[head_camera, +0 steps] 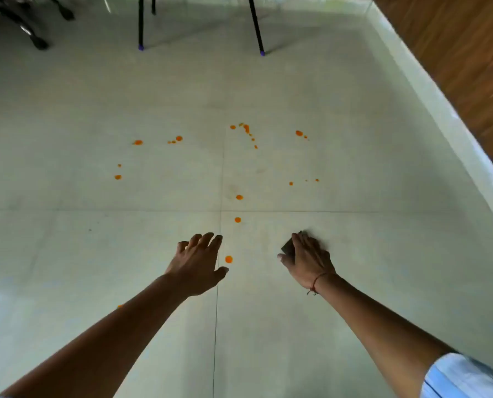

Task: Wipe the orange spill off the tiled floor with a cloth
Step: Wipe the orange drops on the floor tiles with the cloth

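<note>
Orange drops (239, 197) are scattered over the pale tiled floor (96, 254), most of them in a band ahead of my hands. One drop (229, 259) lies between my hands, beside my left thumb. My right hand (307, 258) rests palm down on a small dark cloth (287, 246), pressing it on the floor; only the cloth's left edge and a far corner show. My left hand (200, 261) hovers over the floor with fingers spread, holding nothing.
Black chair legs with purple tips (141, 47) (262, 53) stand at the far side. A dark wheeled chair base (35, 38) is at the far left. A pale skirting (440, 110) and a wooden wall (469, 53) run along the right.
</note>
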Motion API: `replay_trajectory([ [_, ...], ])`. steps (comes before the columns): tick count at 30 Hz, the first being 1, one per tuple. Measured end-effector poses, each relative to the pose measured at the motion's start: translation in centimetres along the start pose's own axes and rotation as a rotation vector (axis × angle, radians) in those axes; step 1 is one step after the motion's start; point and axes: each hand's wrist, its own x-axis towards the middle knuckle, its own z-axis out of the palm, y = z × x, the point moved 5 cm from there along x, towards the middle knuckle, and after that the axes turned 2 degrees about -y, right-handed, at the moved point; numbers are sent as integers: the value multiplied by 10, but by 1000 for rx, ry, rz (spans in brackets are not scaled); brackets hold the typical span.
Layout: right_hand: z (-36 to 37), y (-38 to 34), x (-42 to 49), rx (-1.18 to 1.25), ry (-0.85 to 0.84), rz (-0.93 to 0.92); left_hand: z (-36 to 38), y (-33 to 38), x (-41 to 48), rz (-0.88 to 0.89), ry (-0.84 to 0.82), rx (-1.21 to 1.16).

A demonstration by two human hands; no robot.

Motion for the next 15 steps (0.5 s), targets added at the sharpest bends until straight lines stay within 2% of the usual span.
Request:
replay_trajectory([
  [8, 136, 79, 157, -9, 55, 191, 151, -48, 156, -19, -89, 37],
  [11, 172, 101, 180, -1, 60, 248, 186, -75, 186, -51, -160, 66],
  [15, 194, 96, 189, 30, 199, 246, 221, -107, 197, -86, -253, 73],
])
